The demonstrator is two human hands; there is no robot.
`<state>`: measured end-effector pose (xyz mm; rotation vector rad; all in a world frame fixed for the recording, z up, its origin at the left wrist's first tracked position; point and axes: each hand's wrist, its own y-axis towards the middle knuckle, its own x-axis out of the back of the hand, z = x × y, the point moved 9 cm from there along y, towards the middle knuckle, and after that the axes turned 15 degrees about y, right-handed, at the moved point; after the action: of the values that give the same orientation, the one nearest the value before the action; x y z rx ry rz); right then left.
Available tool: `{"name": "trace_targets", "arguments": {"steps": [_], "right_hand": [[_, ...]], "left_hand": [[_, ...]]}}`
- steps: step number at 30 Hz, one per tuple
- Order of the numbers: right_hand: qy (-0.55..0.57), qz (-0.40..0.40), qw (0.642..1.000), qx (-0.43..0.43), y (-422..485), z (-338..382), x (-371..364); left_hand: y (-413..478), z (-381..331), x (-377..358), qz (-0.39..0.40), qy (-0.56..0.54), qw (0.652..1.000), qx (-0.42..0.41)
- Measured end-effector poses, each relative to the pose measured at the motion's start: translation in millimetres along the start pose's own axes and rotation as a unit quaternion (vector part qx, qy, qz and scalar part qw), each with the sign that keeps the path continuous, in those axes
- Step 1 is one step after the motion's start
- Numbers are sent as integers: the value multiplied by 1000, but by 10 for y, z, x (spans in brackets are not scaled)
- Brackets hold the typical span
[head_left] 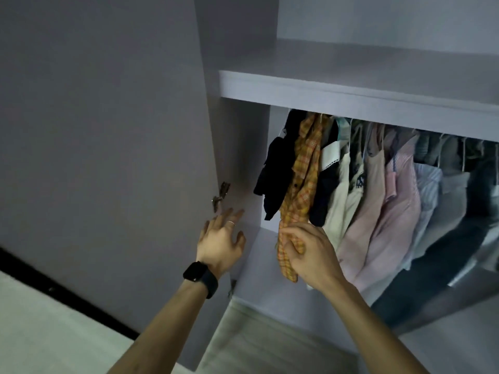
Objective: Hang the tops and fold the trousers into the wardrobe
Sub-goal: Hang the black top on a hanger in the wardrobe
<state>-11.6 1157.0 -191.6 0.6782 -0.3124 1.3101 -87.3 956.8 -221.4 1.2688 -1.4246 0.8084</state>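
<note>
Two hands reach up to the wardrobe (243, 157). The yellow checked top (303, 179) hangs long, straight up and down, second from the left on the rail. The right hand (307, 252) pinches its bottom end. The left hand (221, 238), spread wide and empty, floats just left, near the door hinge (221, 195).

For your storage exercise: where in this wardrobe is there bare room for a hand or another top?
Free: the gap between the side wall and the black top. From the plaid shirt rightward, the hanging clothes are crowded.
</note>
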Motion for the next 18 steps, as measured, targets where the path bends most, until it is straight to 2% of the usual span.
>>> {"name": "trace_targets", "arguments": {"steps": [6,10,16,18], "right_hand": [[10,109,994,12,-265,-216,-464],[18,205,977,47,-317,-100,-856],[57,331,931,141,-559,342,-1461],[66,390,901,179,-774,556,-1709]], "left_hand": [[-736,385,-429,42,3,995,93],[-1237,631,-458,27,8,983,182],[-2137,948,-368,-18,4,937,349],[-2595,1068,-300,-37,6,911,412]]}}
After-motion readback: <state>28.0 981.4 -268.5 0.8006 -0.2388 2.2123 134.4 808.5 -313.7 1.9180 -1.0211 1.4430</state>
